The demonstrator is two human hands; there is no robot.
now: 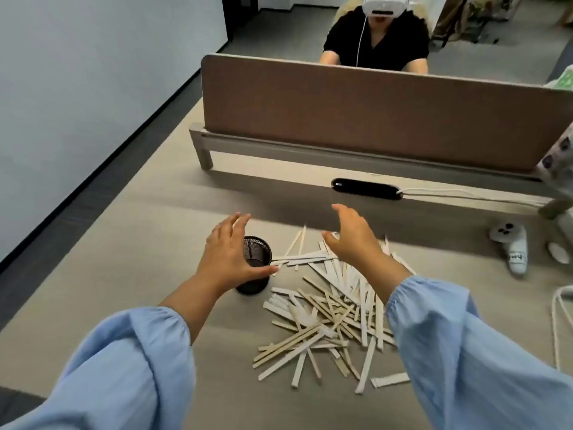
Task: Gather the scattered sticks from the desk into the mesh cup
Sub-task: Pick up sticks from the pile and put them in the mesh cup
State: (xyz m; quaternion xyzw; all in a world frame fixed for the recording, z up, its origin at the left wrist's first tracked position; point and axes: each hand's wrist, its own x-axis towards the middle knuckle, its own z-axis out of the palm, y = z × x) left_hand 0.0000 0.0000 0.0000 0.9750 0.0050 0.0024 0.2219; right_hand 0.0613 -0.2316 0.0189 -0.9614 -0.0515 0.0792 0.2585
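A loose heap of pale wooden and white sticks (328,308) lies scattered on the beige desk (148,243), in the middle and towards me. A black mesh cup (257,248) stands upright just left of the heap, and it looks empty. My left hand (229,252) hovers over the cup's left side with fingers spread, covering part of it and holding nothing. My right hand (353,237) floats open above the far end of the heap, palm turned left. Both arms wear light blue sleeves.
A brown divider panel (372,110) on a low frame crosses the back of the desk, with a person in a white headset seated behind it. A black oblong device (367,189) with a white cable lies before it. A white controller (511,243) rests at the right.
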